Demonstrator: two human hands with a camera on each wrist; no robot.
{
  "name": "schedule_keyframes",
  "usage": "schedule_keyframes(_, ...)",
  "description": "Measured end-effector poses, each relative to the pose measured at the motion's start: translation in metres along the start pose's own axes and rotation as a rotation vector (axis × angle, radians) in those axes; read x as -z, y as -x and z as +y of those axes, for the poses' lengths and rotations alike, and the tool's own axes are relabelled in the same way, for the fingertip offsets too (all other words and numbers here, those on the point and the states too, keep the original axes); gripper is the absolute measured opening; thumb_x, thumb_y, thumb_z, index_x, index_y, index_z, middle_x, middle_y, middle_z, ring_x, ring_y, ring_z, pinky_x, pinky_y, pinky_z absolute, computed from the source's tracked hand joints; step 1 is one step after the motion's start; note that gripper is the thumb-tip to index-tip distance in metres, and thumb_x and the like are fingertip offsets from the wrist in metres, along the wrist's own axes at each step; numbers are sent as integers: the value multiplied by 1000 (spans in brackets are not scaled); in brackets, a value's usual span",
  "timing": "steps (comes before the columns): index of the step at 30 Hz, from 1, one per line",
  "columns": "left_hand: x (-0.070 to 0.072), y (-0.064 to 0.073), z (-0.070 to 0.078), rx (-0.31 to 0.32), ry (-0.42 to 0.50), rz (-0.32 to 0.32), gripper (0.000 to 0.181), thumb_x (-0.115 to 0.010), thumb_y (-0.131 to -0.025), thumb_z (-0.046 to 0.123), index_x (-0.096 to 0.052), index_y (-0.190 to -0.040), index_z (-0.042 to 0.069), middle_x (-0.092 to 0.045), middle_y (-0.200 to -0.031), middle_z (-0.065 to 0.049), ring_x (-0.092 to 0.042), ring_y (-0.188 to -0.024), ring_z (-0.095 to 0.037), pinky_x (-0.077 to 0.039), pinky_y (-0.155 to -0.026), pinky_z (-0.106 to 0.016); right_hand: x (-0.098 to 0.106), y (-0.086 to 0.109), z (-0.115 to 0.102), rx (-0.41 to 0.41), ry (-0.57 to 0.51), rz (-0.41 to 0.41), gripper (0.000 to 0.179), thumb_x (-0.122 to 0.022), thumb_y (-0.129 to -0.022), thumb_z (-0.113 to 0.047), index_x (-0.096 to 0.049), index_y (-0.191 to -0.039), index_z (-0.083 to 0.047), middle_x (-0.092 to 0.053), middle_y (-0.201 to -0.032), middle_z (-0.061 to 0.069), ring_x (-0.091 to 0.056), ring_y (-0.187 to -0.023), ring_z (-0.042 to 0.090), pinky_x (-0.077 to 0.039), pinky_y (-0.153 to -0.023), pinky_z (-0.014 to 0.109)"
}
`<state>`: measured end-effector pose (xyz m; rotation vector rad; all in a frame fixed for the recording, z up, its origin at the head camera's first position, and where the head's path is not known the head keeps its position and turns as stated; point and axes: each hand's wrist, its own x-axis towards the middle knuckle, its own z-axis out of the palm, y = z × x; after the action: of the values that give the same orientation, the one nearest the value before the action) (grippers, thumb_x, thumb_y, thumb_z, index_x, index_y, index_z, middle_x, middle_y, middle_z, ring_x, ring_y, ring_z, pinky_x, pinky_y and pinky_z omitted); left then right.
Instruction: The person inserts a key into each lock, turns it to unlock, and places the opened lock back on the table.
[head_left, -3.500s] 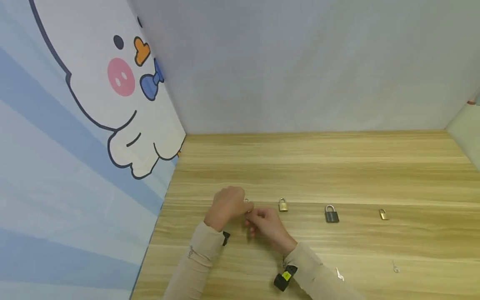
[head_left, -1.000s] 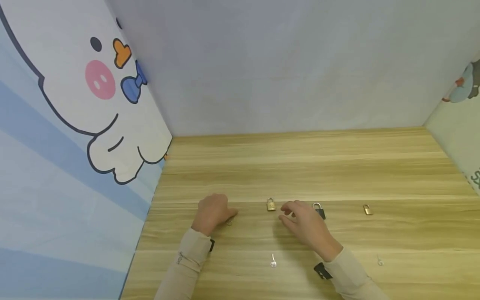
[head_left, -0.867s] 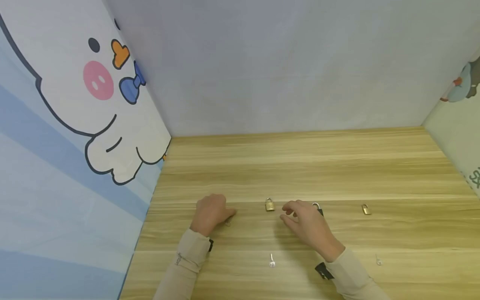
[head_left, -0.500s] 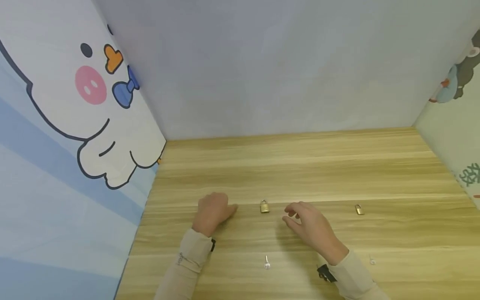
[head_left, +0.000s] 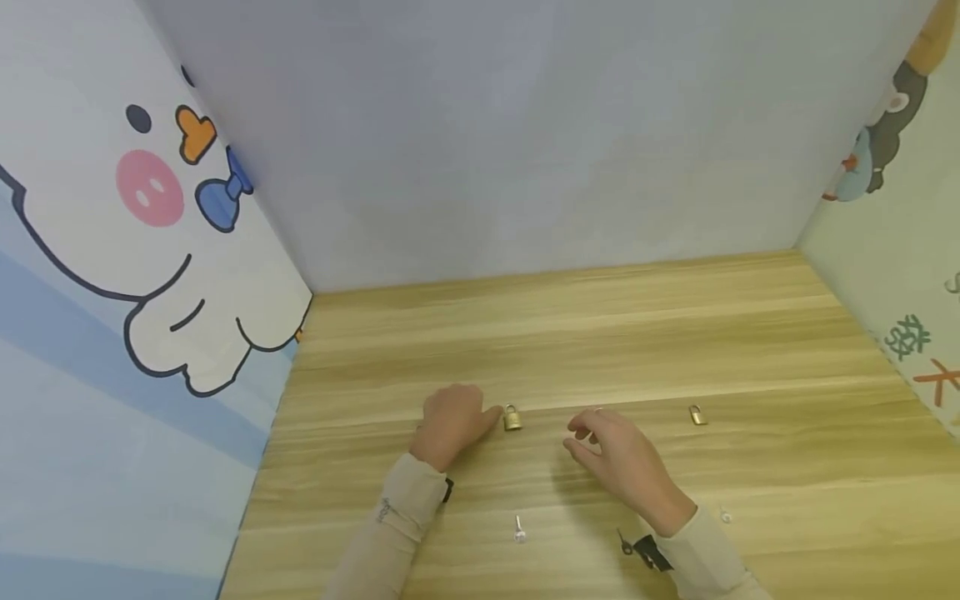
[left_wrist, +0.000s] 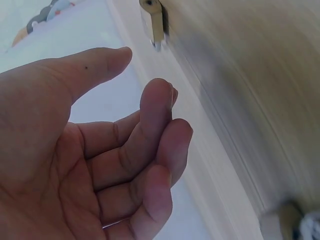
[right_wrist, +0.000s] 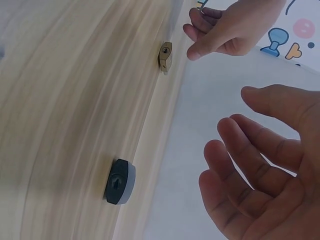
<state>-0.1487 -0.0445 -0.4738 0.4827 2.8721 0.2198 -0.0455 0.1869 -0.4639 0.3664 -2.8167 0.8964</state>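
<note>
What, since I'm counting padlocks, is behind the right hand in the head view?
A dark padlock: the right hand covers nearly all of it there, but the right wrist view shows its keyhole end. Anything smaller covered there cannot be seen.

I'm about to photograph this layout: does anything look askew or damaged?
No damage or spill stands out. One slightly odd thing: the small brass padlock at the head view's right lies skewed, whereas the larger brass padlock near the left hand lies straighter.
</note>
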Motion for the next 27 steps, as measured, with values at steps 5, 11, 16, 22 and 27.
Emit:
schedule_keyframes(5,-1,-5,12,3,-24,-63,55,-57,-98,51,-42,-60,15,-34,-54,2,-31,-46,-11,-25,-43,-26,1,3,0,6,-10,4,16,-78,-87,-14,-71,-100,-7,-67,-90,-2,-63,-84,19,-53,-73,34)
schedule_keyframes(11,-3,-8,26,-26,-25,-69,58,-60,-96,52,-38,-56,16,-31,-51,3,-29,-45,-10,-25,-42,-26,1,5,2,-11,-13,1,16,-78,-87,-15,-71,-100,-8,-67,-89,-4,-63,-84,17,-53,-74,34)
schedule_keyframes(16,-9,-10,31,-33,-21,-49,57,-64,-93,55,-43,-56,16,-37,-52,4,-37,-47,-11,-32,-43,-27,0,7,3,-22,-16,-4,16,-77,-87,-16,-71,-100,-8,-67,-90,-3,-63,-85,17,-53,-75,34)
schedule_keyframes(22,-12,-13,35,-24,-21,-32,54,-66,-92,50,-44,-56,16,-40,-52,3,-39,-48,-12,-37,-45,-30,2,8,3,-33,-19,0,16,-78,-87,-15,-71,-98,-7,-67,-90,-1,-64,-84,18,-53,-75,35)
schedule_keyframes(27,-12,-16,37,-22,9,-29,52,-67,-92,44,-41,-55,17,-36,-51,4,-36,-46,-11,-33,-43,-29,3,8,4,-34,-11,-8,16,-77,-87,-17,-71,-99,-8,-67,-91,-2,-63,-83,15,-53,-74,34)
